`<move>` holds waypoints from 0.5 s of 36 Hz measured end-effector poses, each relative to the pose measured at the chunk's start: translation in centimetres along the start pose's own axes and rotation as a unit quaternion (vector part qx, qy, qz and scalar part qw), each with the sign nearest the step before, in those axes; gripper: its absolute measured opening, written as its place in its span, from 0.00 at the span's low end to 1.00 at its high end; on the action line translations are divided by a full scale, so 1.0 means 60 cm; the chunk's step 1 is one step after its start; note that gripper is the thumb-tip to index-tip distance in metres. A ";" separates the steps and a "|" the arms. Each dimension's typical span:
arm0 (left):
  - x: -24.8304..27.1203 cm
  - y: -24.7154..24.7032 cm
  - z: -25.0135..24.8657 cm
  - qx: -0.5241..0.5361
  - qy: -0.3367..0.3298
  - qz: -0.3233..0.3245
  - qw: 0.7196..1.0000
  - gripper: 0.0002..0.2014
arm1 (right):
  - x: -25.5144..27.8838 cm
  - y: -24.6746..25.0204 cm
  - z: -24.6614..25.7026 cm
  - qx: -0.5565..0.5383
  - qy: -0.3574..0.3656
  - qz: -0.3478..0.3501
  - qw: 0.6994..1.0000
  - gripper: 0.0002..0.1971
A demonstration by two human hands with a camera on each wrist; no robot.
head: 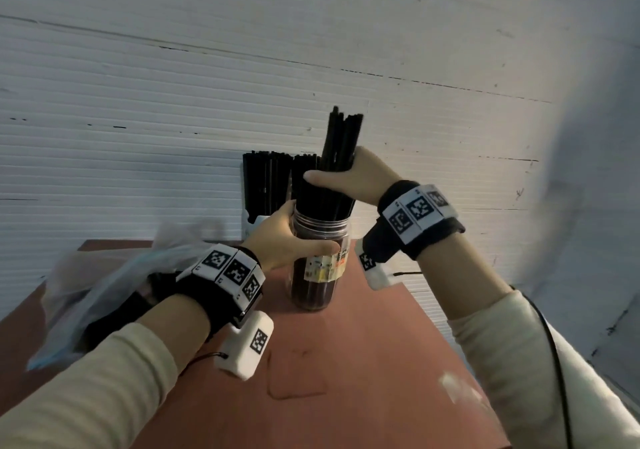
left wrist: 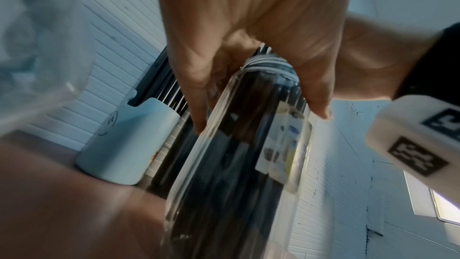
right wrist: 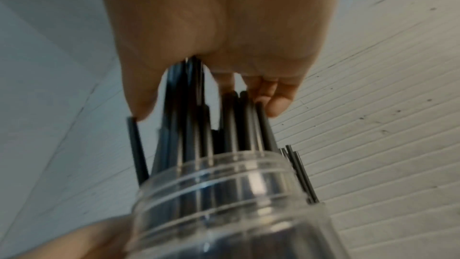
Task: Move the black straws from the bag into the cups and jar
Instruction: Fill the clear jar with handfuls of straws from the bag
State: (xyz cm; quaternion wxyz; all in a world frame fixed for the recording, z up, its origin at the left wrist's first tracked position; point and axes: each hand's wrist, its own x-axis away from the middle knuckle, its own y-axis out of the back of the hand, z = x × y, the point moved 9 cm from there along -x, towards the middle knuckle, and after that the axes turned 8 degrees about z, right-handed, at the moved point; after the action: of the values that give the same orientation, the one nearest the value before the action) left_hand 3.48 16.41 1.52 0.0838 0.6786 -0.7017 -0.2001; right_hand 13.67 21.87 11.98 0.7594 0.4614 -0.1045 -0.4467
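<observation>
A clear jar (head: 317,268) with a paper label stands on the reddish table (head: 363,344), packed with black straws. My left hand (head: 287,237) wraps round its upper part; the left wrist view shows the fingers (left wrist: 199,90) curled on the jar (left wrist: 236,164). My right hand (head: 349,178) grips a bundle of black straws (head: 341,137) above the jar mouth, their lower ends inside the jar. In the right wrist view the thumb and fingers (right wrist: 276,103) close round the straws (right wrist: 189,125) above the jar rim (right wrist: 224,174). A clear plastic bag (head: 104,282) lies at the left.
Behind the jar stand cups full of black straws (head: 266,182); a pale cup (left wrist: 124,145) with a drawn face shows in the left wrist view. A white ribbed wall (head: 138,119) rises right behind the table. The table's right edge runs near my right forearm.
</observation>
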 end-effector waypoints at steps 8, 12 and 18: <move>0.001 -0.001 0.001 -0.001 0.003 -0.003 1.000 0.36 | 0.056 0.043 0.013 -0.135 0.098 -0.141 0.976 0.48; -0.002 -0.002 0.005 -0.010 0.006 -0.003 1.000 0.37 | 0.068 0.035 0.059 -0.017 0.153 -0.110 0.982 0.29; 0.003 -0.001 0.001 -0.019 0.001 -0.009 1.000 0.37 | 0.078 -0.037 0.055 0.121 0.141 -0.001 0.983 0.20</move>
State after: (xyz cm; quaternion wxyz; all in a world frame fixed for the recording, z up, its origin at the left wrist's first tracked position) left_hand 3.50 16.27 1.40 0.0963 0.6832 -0.6917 -0.2134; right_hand 13.21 15.85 10.86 0.7049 0.6081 -0.0491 -0.3617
